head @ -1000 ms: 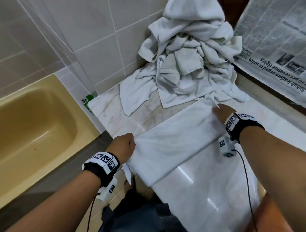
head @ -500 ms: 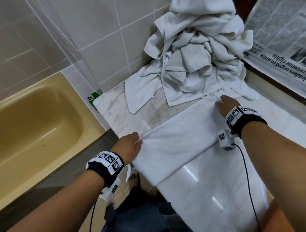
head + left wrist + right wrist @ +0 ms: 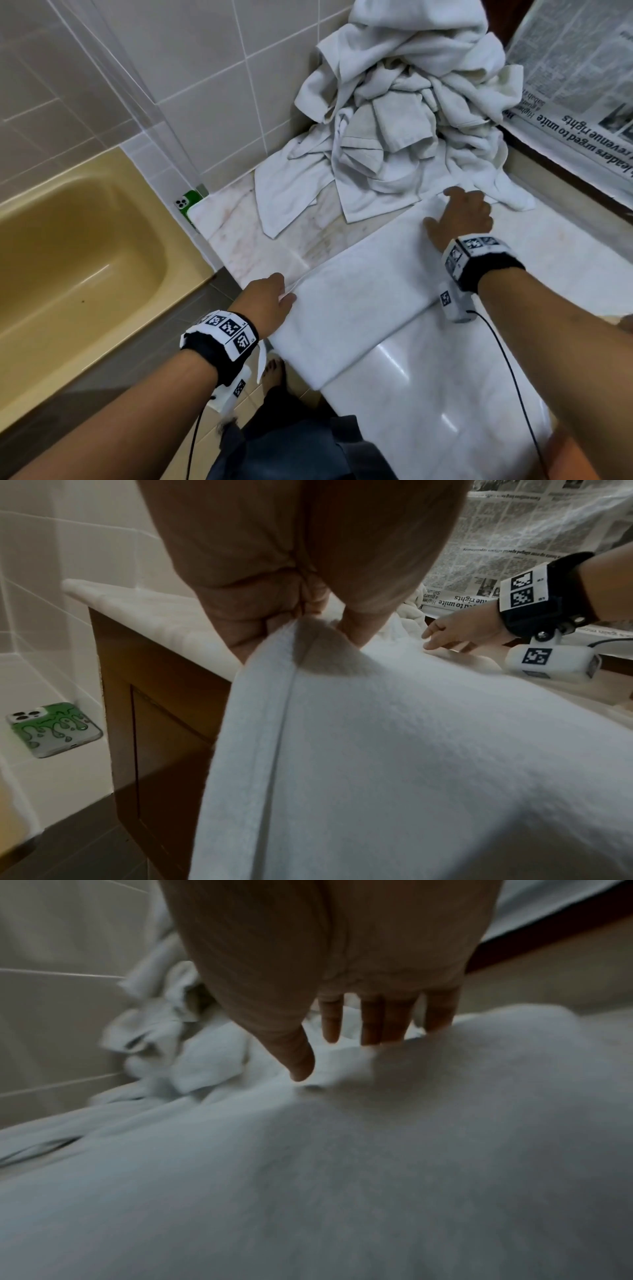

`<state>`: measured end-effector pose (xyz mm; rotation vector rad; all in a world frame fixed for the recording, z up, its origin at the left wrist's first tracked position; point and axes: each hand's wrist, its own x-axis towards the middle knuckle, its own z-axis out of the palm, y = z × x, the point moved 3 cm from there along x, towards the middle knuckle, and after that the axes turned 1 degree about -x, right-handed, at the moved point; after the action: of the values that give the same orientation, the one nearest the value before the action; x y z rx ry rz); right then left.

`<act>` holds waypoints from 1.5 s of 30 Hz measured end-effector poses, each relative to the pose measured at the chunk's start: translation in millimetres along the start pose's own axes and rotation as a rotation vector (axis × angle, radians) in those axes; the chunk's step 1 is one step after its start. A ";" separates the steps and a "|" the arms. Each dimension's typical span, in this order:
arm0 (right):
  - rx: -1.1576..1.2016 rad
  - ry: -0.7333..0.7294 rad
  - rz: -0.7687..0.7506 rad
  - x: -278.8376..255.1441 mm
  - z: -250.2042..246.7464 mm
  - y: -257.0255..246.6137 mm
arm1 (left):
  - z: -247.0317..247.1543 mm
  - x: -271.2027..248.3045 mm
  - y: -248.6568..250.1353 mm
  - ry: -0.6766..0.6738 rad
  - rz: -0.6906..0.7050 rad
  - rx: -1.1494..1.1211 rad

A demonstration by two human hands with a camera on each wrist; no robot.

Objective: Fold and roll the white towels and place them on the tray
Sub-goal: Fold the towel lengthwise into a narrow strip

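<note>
**Head view: folded towel flat on the marble counter**

Head camera shows the folded towel (image 3: 359,294) lying aslant across the marble counter (image 3: 428,394), one end overhanging the near edge. The left hand (image 3: 265,303) pinches that near corner between curled fingers and thumb. The right hand (image 3: 460,217) lies flat on the far end, fingers (image 3: 373,1023) straight and spread, holding nothing. Just beyond sits the heap of white towels (image 3: 404,120) against the tiled wall. A green phone (image 3: 186,205) rests beside the yellow bathtub (image 3: 78,253).
</note>
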<state>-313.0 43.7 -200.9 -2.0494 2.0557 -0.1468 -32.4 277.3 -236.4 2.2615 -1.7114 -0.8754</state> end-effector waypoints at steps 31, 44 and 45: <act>-0.206 -0.641 -0.256 -97.0 60.0 -31.0 | 0.4 -34.0 -71.2 0.059 -0.287 -0.031; -0.195 -0.595 -0.186 -67.1 42.6 10.2 | 38.3 -38.4 -2.4 -0.195 0.438 0.403; -0.177 -0.571 -0.139 -58.6 37.6 22.5 | 37.3 -37.6 -3.4 -0.205 0.449 0.416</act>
<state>-326.4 105.9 -237.0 -2.0200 1.6198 0.5521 -56.3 320.8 -255.3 1.9068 -2.5626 -0.7173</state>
